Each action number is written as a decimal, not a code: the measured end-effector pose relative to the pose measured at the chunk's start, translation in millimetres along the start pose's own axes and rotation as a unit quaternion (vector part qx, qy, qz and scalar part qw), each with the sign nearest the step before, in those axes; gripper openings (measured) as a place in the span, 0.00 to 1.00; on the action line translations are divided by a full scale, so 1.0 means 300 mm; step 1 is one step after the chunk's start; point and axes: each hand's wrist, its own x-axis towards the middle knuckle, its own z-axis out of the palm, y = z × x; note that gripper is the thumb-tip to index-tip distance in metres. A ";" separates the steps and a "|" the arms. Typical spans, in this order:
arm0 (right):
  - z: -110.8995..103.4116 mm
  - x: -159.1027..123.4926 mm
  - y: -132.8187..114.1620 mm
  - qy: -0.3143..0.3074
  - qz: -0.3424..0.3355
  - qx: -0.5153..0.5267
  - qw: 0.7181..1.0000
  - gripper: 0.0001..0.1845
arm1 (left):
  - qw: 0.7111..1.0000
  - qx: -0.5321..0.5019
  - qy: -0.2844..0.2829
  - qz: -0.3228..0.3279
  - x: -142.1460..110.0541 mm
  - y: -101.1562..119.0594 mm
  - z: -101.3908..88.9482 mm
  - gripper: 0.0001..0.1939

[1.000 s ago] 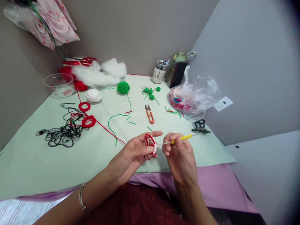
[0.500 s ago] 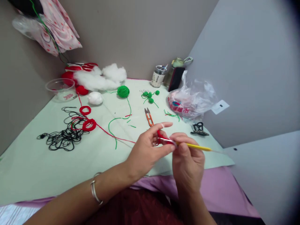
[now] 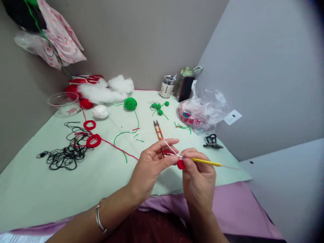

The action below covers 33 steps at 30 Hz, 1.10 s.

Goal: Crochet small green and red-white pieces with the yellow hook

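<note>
My right hand [image 3: 199,175] is closed round a yellow-handled crochet hook [image 3: 206,162], whose metal shaft points left. A small red crocheted piece [image 3: 181,164] sits beside my right thumb, at the hook. My left hand [image 3: 152,163] pinches yarn close to the hook's tip. White yarn [image 3: 170,147] stretches from its raised index finger down to the hook. Red yarn [image 3: 121,151] trails from the left hand to a red yarn coil [image 3: 93,140] on the table. Just beyond the left fingers lie orange thread snips [image 3: 159,131]; the fingers partly hide how the yarn is held.
Tangled black cord [image 3: 68,152] lies on the left. Behind are a green yarn ball [image 3: 130,104], white stuffing [image 3: 98,93] and a white yarn ball [image 3: 100,112]. Small green crocheted balls [image 3: 158,106], a plastic bag [image 3: 199,111] and a black hair claw [image 3: 213,141] are farther right.
The red piece has come down below the hook, beside my right thumb. White yarn now stretches from the left index finger to the hook. The camera view has shifted slightly.
</note>
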 end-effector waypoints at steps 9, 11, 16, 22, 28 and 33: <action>0.035 -0.019 0.046 0.017 -0.064 -0.070 0.995 0.10 | 1.000 0.004 0.013 -0.001 -0.032 -0.011 -0.044 0.14; 0.043 -0.027 0.049 0.013 -0.093 -0.100 0.991 0.11 | 1.000 0.019 -0.002 0.021 -0.039 -0.018 -0.054 0.13; 0.051 -0.046 0.038 -0.009 -0.181 -0.198 0.963 0.16 | 0.999 0.020 -0.009 0.025 -0.042 -0.018 -0.058 0.14; 0.040 -0.035 0.043 -0.007 -0.106 -0.136 0.985 0.10 | 0.999 0.042 -0.002 -0.005 -0.043 0.004 -0.064 0.19; 0.017 -0.011 0.058 -0.034 0.008 -0.022 0.999 0.05 | 0.994 0.105 0.012 -0.006 -0.052 0.009 -0.084 0.20; 0.023 0.009 0.034 -0.063 0.055 0.055 0.995 0.06 | 0.993 0.116 0.004 0.000 -0.051 0.009 -0.091 0.18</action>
